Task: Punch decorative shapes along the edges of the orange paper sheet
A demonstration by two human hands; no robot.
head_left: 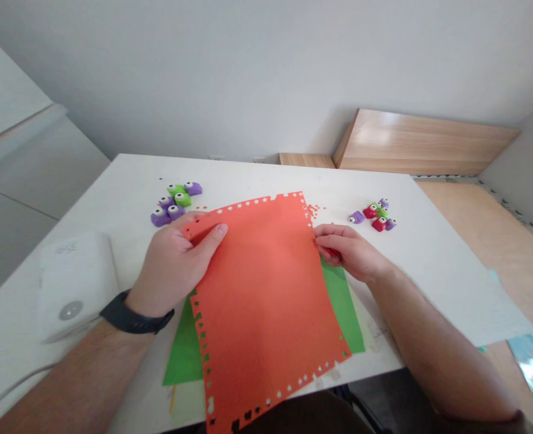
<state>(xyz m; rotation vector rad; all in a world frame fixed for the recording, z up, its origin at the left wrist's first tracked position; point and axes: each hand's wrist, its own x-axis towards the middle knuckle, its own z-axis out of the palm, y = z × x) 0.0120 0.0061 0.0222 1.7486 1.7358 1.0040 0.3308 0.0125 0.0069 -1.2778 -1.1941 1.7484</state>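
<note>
My left hand [178,256] grips an orange sheet of paper [266,289] near its upper left corner, thumb on top and fingers behind. Small shaped holes line the top, left and bottom edges of the sheet, with a few at both ends of the right edge. At the upper right edge, my right hand [350,248] is closed around a red paper punch [332,251], mostly hidden by the fingers. Beneath the orange sheet lies a green sheet [345,307]. Tiny orange cut-outs [314,211] are scattered just beyond the right hand.
Several purple and green punches [176,205] cluster at the back left of the white table [257,178]. Another group of red, green and purple punches [379,212] sits at the right. A white device [79,283] with a cable stands at the left.
</note>
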